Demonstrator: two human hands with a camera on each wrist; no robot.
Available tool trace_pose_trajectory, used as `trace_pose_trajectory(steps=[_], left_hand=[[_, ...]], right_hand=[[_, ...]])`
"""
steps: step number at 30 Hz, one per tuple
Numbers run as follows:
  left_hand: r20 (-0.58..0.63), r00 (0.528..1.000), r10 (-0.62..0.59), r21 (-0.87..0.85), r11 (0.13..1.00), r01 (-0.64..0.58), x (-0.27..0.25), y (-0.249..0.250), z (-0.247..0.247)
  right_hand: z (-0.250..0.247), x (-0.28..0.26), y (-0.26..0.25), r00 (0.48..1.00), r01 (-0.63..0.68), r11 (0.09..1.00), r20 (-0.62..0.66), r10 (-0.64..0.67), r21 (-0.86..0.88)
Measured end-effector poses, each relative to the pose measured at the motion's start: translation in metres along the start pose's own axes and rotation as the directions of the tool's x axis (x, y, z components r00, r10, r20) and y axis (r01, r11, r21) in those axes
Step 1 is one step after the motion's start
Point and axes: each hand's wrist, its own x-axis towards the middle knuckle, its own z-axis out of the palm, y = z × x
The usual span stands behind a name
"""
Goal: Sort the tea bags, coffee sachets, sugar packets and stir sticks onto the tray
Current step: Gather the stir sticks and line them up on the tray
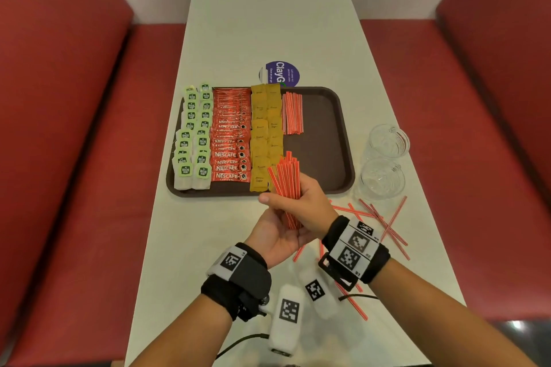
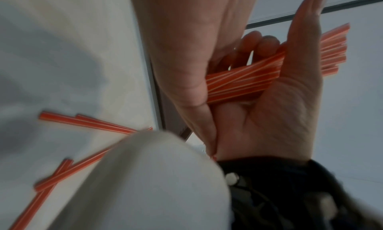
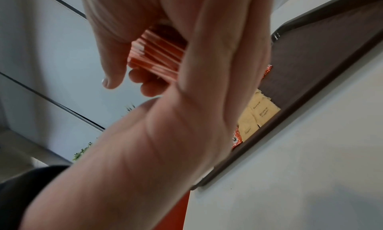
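Both hands meet over the front edge of the brown tray [image 1: 323,143], holding a bundle of red stir sticks [image 1: 287,185] upright and fanned. My left hand [image 1: 275,214] cups the bundle from below with its fingers curled behind it [image 2: 257,45]. My right hand [image 1: 310,202] wraps the bundle from the right. On the tray lie rows of green-tagged tea bags [image 1: 193,134], red coffee sachets [image 1: 231,140], brown sugar packets [image 1: 265,134] and a neat group of stir sticks [image 1: 292,112]. Loose stir sticks [image 1: 384,220] lie scattered on the white table at the right.
Two clear glass mugs [image 1: 387,140] [image 1: 381,179] stand just right of the tray. A round purple sticker [image 1: 280,73] lies behind it. The tray's right half is bare. White tagged units [image 1: 287,316] hang below my wrists. Red benches [image 1: 74,128] flank the narrow table.
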Motion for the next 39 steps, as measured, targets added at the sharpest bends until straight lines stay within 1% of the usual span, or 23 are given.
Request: trace_pose_trajectory(steps=[2,5,11,15,19,20,21,22,23,24,25,26,27,28,29,30,31,33,34,35,36,38,39], left_hand=[[0.002,1.000,-0.001,0.002,1.000,0.001,-0.001,0.000,-0.001],[0.002,1.000,-0.003,0.007,1.000,0.003,-0.003,0.001,-0.004],[0.029,1.000,-0.011,-0.020,1.000,0.012,-0.008,0.008,0.002],[0.004,1.000,0.005,-0.007,1.000,-0.005,-0.006,0.009,0.003],[-0.009,1.000,0.013,-0.029,0.999,-0.014,-0.005,0.009,0.003],[-0.018,1.000,0.009,-0.010,1.000,-0.010,-0.005,0.010,0.001],[-0.044,0.999,0.022,0.065,0.998,-0.020,-0.004,0.014,0.001],[-0.084,0.994,0.073,0.197,0.979,-0.055,-0.004,0.020,0.002],[-0.133,0.977,0.166,0.376,0.920,-0.106,-0.005,0.028,0.005],[-0.152,0.944,0.293,0.557,0.814,-0.162,-0.007,0.038,0.009],[-0.115,0.896,0.429,0.700,0.675,-0.234,-0.011,0.049,0.017],[-0.027,0.838,0.544,0.799,0.516,-0.309,-0.017,0.060,0.029],[0.079,0.785,0.614,0.850,0.370,-0.375,-0.021,0.070,0.039],[0.170,0.744,0.646,0.873,0.251,-0.417,-0.024,0.079,0.050],[0.236,0.722,0.650,0.892,0.149,-0.426,-0.025,0.083,0.058],[0.279,0.726,0.629,0.913,0.060,-0.403,-0.025,0.084,0.065],[0.298,0.761,0.576,0.936,-0.018,-0.352,-0.023,0.081,0.068],[0.277,0.892,0.358,0.953,-0.219,-0.208,-0.020,0.065,0.067],[0.277,0.924,0.265,0.926,-0.329,-0.183,-0.019,0.058,0.064],[0.307,0.923,0.233,0.892,-0.410,-0.193,-0.017,0.054,0.061],[0.349,0.902,0.254,0.870,-0.446,-0.211,-0.016,0.054,0.059],[0.428,0.826,0.366,0.868,-0.423,-0.262,-0.014,0.059,0.059],[0.450,0.803,0.390,0.864,-0.419,-0.280,-0.011,0.060,0.059]], right_hand=[[0.001,0.000,-0.002,0.999,-0.032,0.999,-0.018,0.032,0.004],[0.003,-0.002,-0.002,0.999,-0.036,0.997,0.015,0.035,0.062],[0.007,0.001,0.001,0.997,0.073,0.988,-0.030,-0.069,0.135],[0.007,0.005,0.005,1.000,0.027,0.994,-0.010,-0.026,0.110],[0.007,0.007,0.000,0.998,-0.003,0.993,0.056,-0.003,0.117],[0.006,0.008,0.000,0.998,-0.008,0.992,0.060,0.000,0.127],[0.005,0.009,0.000,0.998,-0.011,0.991,0.059,0.003,0.133],[0.004,0.010,0.001,0.998,-0.018,0.992,0.055,0.011,0.127],[0.002,0.010,0.001,0.998,-0.035,0.994,0.051,0.030,0.103],[-0.001,0.010,0.002,0.997,-0.056,0.996,0.051,0.053,0.067],[-0.003,0.010,0.003,0.995,-0.076,0.997,0.060,0.075,0.016],[-0.006,0.010,0.006,0.993,-0.088,0.994,0.070,0.092,-0.059],[-0.007,0.009,0.008,0.991,-0.091,0.984,0.079,0.104,-0.156],[-0.008,0.008,0.011,0.990,-0.086,0.966,0.090,0.111,-0.242],[-0.008,0.006,0.012,0.987,-0.085,0.949,0.103,0.121,-0.302],[-0.007,0.004,0.011,0.985,-0.090,0.939,0.112,0.134,-0.331],[-0.006,0.003,0.010,0.983,-0.097,0.934,0.116,0.145,-0.343],[-0.005,0.003,0.006,0.983,-0.080,0.910,0.118,0.139,-0.407],[-0.004,0.004,0.004,0.985,-0.066,0.887,0.111,0.131,-0.457],[-0.004,0.004,0.002,0.985,-0.070,0.868,0.105,0.139,-0.492],[-0.006,0.004,0.001,0.982,-0.082,0.870,0.107,0.152,-0.486],[-0.010,0.003,-0.001,0.981,-0.093,0.896,0.112,0.156,-0.433],[-0.011,0.003,-0.002,0.982,-0.095,0.902,0.111,0.155,-0.421]])
